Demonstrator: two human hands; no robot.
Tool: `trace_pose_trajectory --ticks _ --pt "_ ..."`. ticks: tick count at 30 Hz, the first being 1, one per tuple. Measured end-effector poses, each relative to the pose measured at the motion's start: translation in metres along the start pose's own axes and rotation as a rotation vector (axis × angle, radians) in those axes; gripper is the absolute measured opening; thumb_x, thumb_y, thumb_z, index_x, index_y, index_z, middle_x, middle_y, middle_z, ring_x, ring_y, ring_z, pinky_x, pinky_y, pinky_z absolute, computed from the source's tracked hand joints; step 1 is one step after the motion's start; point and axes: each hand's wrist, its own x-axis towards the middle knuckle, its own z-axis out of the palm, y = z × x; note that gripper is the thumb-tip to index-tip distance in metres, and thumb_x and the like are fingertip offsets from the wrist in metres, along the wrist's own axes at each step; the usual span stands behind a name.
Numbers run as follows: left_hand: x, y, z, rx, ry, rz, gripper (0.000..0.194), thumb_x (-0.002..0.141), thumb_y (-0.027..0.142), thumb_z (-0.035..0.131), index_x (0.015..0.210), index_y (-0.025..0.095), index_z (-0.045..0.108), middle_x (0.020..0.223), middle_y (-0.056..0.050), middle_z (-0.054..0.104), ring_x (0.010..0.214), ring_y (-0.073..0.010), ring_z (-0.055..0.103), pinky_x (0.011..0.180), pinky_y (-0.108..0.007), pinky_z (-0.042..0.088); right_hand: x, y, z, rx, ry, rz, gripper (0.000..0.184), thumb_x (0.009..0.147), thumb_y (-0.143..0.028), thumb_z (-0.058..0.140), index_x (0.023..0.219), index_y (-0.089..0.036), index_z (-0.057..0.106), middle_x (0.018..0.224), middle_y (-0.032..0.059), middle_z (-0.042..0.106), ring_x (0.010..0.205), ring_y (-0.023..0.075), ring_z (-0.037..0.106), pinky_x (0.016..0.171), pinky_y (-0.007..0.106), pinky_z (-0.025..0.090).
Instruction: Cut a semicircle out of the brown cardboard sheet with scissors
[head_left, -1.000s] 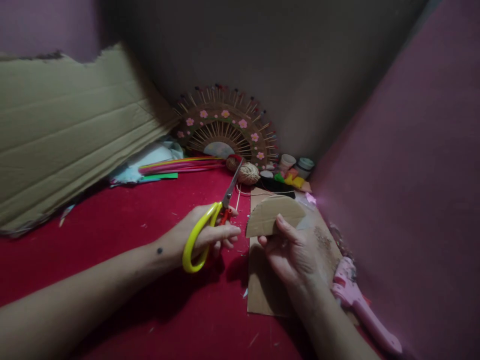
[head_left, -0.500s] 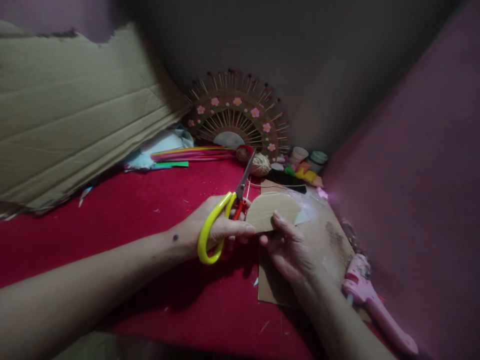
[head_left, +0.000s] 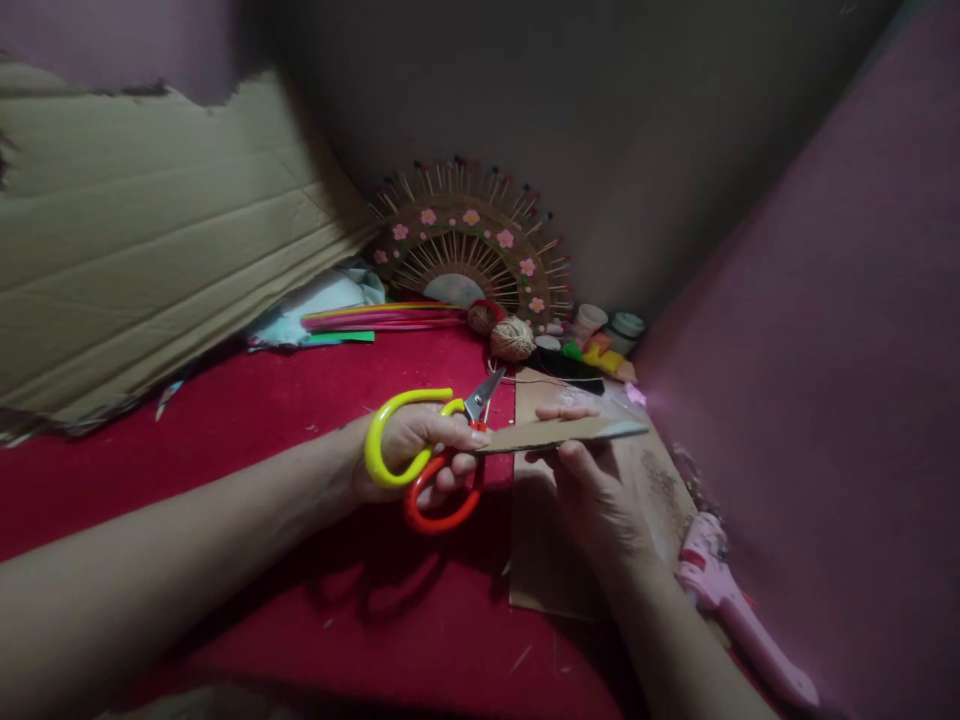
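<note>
My left hand [head_left: 427, 445] is closed on a pair of scissors [head_left: 442, 460] with one yellow and one red handle loop, the blades pointing away to the upper right. The same hand's thumb also pinches the left end of a cardboard piece [head_left: 551, 434], tilted so that it shows nearly edge-on. My right hand [head_left: 592, 485] grips the piece's right part, thumb on the near side and fingertips showing behind it. Below both lies a flat cardboard sheet [head_left: 551, 560] on the red cloth [head_left: 300, 610].
A stick fan with pink flowers [head_left: 465, 235] stands against the wall. Before it lie a ball of twine [head_left: 513, 340] and coloured strips [head_left: 390, 318]. A pink glue gun [head_left: 739, 605] rests at the right; large cardboard [head_left: 165, 230] leans at the left.
The cardboard piece has tipped from showing its rounded face to nearly edge-on. The scissors have turned in my left hand, so the red loop now shows and the blades lean further right.
</note>
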Motion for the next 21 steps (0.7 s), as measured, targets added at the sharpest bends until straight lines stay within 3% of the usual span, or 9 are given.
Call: trace_pose_trajectory --ticks 3,6,9,13,16,19,21 --pt "0.007 -0.007 0.0 0.074 0.204 0.153 0.041 0.07 0.05 0.07 0.057 0.012 0.059 0.043 -0.002 0.056 0.031 -0.0082 0.047 0.027 -0.016 0.036 0.008 0.004 -0.004 -0.011 0.171 0.023 0.019 0.065 -0.029 0.078 0.077 -0.023 0.065 0.061 -0.0072 0.061 0.045 0.0076 0.047 0.039 0.02 0.036" --pt "0.013 -0.009 -0.002 0.103 0.326 0.272 0.052 0.07 0.064 0.065 0.064 0.013 0.058 0.051 -0.004 0.061 0.035 -0.0089 0.051 0.029 -0.017 0.037 0.012 0.004 -0.004 0.01 0.274 0.076 0.026 0.063 -0.027 0.078 0.086 -0.027 0.065 0.068 -0.007 0.066 0.044 0.0094 0.051 0.031 0.02 0.029" --pt "0.015 -0.007 -0.003 0.076 0.386 0.386 0.048 0.064 0.058 0.073 0.073 0.015 0.055 0.056 -0.002 0.062 0.039 -0.0087 0.054 0.032 -0.017 0.038 0.011 0.003 -0.003 0.019 0.271 0.113 0.03 0.063 -0.025 0.078 0.09 -0.027 0.065 0.073 -0.0057 0.069 0.048 0.0119 0.057 0.03 0.021 0.03" --pt "0.011 -0.005 0.002 0.079 0.453 0.446 0.049 0.054 0.038 0.082 0.089 0.016 0.055 0.051 0.007 0.057 0.039 -0.0085 0.052 0.035 -0.017 0.038 0.007 0.005 -0.001 0.007 0.223 0.159 0.037 0.066 -0.027 0.077 0.1 -0.023 0.064 0.07 -0.005 0.069 0.044 0.0124 0.056 0.029 0.022 0.029" --pt "0.005 -0.004 0.008 0.188 0.471 0.439 0.05 0.054 0.03 0.079 0.095 0.017 0.054 0.051 0.008 0.057 0.037 -0.0093 0.05 0.037 -0.021 0.04 0.005 0.006 0.001 0.018 0.173 0.154 0.044 0.068 -0.029 0.075 0.109 -0.023 0.062 0.07 -0.005 0.069 0.046 0.0126 0.058 0.034 0.021 0.035" --pt "-0.001 -0.003 0.014 0.312 0.526 0.424 0.043 0.054 0.026 0.076 0.09 0.017 0.055 0.054 0.007 0.058 0.038 -0.009 0.05 0.039 -0.023 0.041 0.004 0.006 0.002 0.048 0.137 0.128 0.045 0.068 -0.026 0.075 0.111 -0.023 0.063 0.081 -0.0022 0.073 0.06 0.0158 0.065 0.052 0.025 0.05" --pt "-0.002 -0.003 0.016 0.369 0.55 0.418 0.042 0.054 0.026 0.075 0.091 0.017 0.055 0.057 0.007 0.059 0.041 -0.0101 0.051 0.041 -0.024 0.041 0.004 0.006 0.003 0.065 0.135 0.11 0.046 0.067 -0.024 0.074 0.112 -0.023 0.063 0.088 -0.0005 0.075 0.069 0.0179 0.068 0.064 0.029 0.054"
